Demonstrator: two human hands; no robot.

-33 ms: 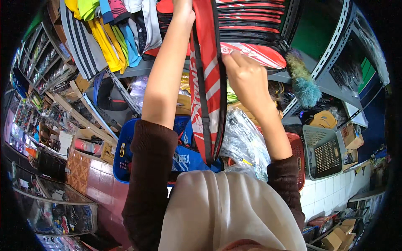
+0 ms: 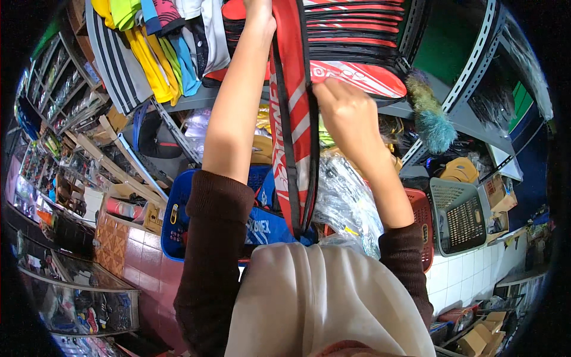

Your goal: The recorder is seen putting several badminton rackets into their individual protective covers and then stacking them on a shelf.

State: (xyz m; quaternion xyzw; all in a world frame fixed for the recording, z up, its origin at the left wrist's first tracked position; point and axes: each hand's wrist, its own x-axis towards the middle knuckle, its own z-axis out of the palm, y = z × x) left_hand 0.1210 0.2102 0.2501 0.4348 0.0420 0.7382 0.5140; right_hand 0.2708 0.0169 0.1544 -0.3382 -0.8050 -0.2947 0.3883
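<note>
Red racket bag | left hand grips its top | right hand pinches its black edge | step: working along the edge | next: steady pull needed

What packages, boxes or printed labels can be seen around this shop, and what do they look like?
Clear plastic packets: heaped right of the hanging red-and-white racket bag, shiny, crinkled.
Brown cardboard boxes: stacked at lower right on the floor, plain.
Small cardboard carton: right of the grey plastic basket, brown.
White lettering patch: on the blue bag below the left hand.
</note>
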